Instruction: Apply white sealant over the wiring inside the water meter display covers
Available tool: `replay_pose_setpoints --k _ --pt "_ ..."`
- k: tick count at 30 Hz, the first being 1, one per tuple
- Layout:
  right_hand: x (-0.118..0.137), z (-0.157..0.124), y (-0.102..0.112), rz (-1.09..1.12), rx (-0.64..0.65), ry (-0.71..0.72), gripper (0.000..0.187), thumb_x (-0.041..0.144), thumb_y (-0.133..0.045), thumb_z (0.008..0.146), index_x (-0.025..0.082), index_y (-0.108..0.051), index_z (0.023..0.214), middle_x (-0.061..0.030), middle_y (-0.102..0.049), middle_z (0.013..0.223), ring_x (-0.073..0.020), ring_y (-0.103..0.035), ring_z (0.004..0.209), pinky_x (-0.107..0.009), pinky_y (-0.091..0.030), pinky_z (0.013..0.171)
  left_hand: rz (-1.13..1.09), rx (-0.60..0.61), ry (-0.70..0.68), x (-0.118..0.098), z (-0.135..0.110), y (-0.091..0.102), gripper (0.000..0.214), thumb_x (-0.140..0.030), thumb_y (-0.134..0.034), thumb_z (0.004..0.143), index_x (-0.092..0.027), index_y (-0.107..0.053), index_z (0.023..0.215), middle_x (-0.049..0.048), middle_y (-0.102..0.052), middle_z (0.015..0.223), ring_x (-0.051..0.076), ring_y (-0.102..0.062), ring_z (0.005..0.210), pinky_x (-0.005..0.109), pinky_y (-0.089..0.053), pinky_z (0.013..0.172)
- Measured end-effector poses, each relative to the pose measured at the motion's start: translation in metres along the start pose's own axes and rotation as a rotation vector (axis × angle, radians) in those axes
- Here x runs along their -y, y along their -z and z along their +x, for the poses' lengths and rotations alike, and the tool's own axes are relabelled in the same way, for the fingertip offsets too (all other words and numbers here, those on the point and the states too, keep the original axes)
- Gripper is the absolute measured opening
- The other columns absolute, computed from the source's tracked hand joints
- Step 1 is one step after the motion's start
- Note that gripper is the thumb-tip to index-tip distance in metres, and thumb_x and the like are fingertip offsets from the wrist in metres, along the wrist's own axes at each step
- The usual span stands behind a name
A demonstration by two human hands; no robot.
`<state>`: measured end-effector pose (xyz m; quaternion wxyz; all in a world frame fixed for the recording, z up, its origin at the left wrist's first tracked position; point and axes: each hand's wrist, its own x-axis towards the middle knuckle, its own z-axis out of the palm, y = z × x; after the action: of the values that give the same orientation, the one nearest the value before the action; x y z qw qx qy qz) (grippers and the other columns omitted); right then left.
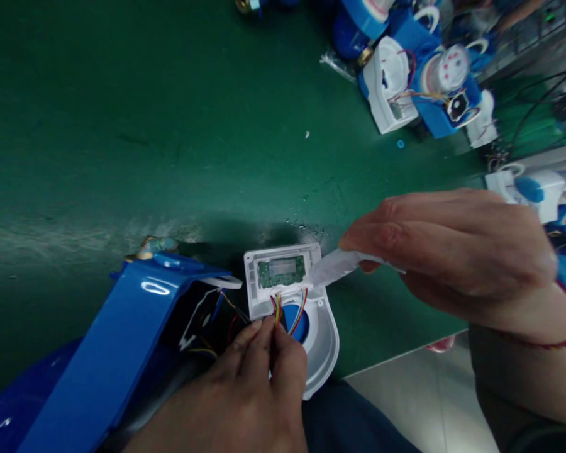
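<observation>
My right hand (453, 245) is closed on a whitish, translucent, tapering piece (334, 267), perhaps a plastic bag. Its tip touches or hangs just over the right edge of a green circuit board (283, 272), where white material borders the board. This board sits in the rectangular end of a white plastic housing (331, 343). Thin coloured wires (278, 306) run down from the board, and the fingers of my left hand (259, 377) are pinched on them. A blue round part (296, 322) shows in the housing's rounded end.
Left of the housing stands a blue metal bracket (117, 333) with a brass fitting (153, 246) and loose wires. On the green table (170, 126), several blue-and-white assemblies (424, 82) stand at the back right. A small blue ring (400, 144) lies near them. The table's front edge runs below my right hand.
</observation>
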<state>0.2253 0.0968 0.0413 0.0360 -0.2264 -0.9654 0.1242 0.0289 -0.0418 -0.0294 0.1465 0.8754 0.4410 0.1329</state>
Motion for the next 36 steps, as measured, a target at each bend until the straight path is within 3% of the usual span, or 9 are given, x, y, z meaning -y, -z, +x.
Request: replay_pose_setpoints --k 11,14,16,17,19,22,26,31,36 --pt "0.021 0.001 0.01 -0.05 -0.006 0.036 0.036 0.013 -0.033 0.096 0.011 -0.063 0.077 -0.007 -0.063 0.072 -0.0134 -0.059 0.065 -0.024 -0.046 0.057 0.161 0.026 -0.239 0.003 0.013 0.022 0.043 0.0 -0.038 0.069 -0.009 -0.069 0.097 0.0143 -0.07 0.096 0.024 -0.068 0.083 0.033 -0.059 0.072" --pt "0.026 -0.018 0.01 -0.021 -0.205 -0.058 0.029 0.008 -0.037 0.092 0.013 -0.064 0.082 -0.0047 -0.067 0.076 -0.013 -0.061 0.069 -0.024 -0.046 0.061 0.209 -0.016 -0.222 0.001 0.007 0.023 0.04 -0.005 -0.036 0.08 -0.009 -0.065 0.107 0.0131 -0.065 0.112 0.025 -0.064 0.098 0.037 -0.054 0.083" --pt "0.026 -0.033 0.001 0.036 -0.507 -0.244 0.02 0.008 -0.049 0.086 0.016 -0.068 0.086 -0.0022 -0.069 0.081 -0.0122 -0.062 0.072 -0.023 -0.046 0.065 0.271 -0.096 -0.156 -0.004 0.0 0.02 0.038 -0.015 -0.032 0.089 -0.013 -0.06 0.116 0.0094 -0.058 0.126 0.028 -0.055 0.113 0.046 -0.046 0.092" --pt "0.024 -0.039 -0.007 0.145 -0.714 -0.415 0.013 0.012 -0.059 0.082 0.018 -0.07 0.082 0.0 -0.068 0.075 -0.0102 -0.058 0.065 -0.021 -0.044 0.063 0.303 -0.138 -0.121 -0.007 -0.005 0.017 0.038 -0.02 -0.03 0.092 -0.015 -0.057 0.118 0.007 -0.055 0.131 0.03 -0.05 0.118 0.051 -0.039 0.097" --pt "0.017 -0.049 -0.025 0.771 -1.136 -0.824 0.006 0.02 -0.071 0.074 0.015 -0.071 0.077 -0.0014 -0.066 0.07 -0.01 -0.056 0.063 -0.02 -0.044 0.059 0.357 -0.219 -0.07 -0.016 -0.012 0.004 0.033 -0.029 -0.033 0.094 -0.021 -0.057 0.116 0.004 -0.051 0.134 0.032 -0.043 0.123 0.059 -0.019 0.105" --pt "0.003 -0.05 -0.053 1.182 -1.199 -0.838 0.023 0.032 -0.078 0.064 0.014 -0.067 0.073 -0.0028 -0.064 0.066 -0.0107 -0.054 0.053 -0.022 -0.045 0.049 0.335 -0.405 -0.052 -0.022 -0.017 -0.022 0.017 -0.029 -0.045 0.091 -0.024 -0.061 0.086 0.0008 -0.062 0.115 0.021 -0.047 0.115 0.055 0.004 0.112" --pt "-0.007 -0.047 -0.079 1.607 -1.226 -0.856 0.027 0.017 -0.08 0.052 0.014 -0.062 0.072 -0.0009 -0.061 0.064 -0.0065 -0.049 0.048 -0.02 -0.051 0.05 0.341 -0.485 -0.039 -0.016 -0.022 -0.046 0.027 -0.024 -0.045 0.091 -0.021 -0.048 0.064 -0.0013 -0.063 0.087 0.013 -0.054 0.09 0.05 0.003 0.115" --pt "-0.01 -0.049 -0.089 1.885 -1.27 -0.874 0.024 0.009 -0.072 0.055 0.015 -0.061 0.075 -0.0003 -0.062 0.067 -0.0065 -0.052 0.051 -0.017 -0.054 0.052 0.409 -0.475 -0.038 0.017 -0.041 -0.049 0.018 -0.023 -0.043 0.091 -0.023 -0.053 0.076 -0.0006 -0.063 0.095 0.012 -0.055 0.095 0.04 -0.007 0.116" --pt "-0.015 -0.053 -0.088 2.082 -1.29 -0.907 0.02 0.0 -0.067 0.059 0.013 -0.059 0.07 -0.0019 -0.063 0.067 -0.0066 -0.054 0.049 -0.018 -0.056 0.052 0.475 -0.365 0.045 0.106 -0.066 -0.025 0.024 -0.009 -0.037 0.085 -0.024 -0.056 0.081 0.0016 -0.062 0.11 0.012 -0.053 0.108 0.034 -0.012 0.114"
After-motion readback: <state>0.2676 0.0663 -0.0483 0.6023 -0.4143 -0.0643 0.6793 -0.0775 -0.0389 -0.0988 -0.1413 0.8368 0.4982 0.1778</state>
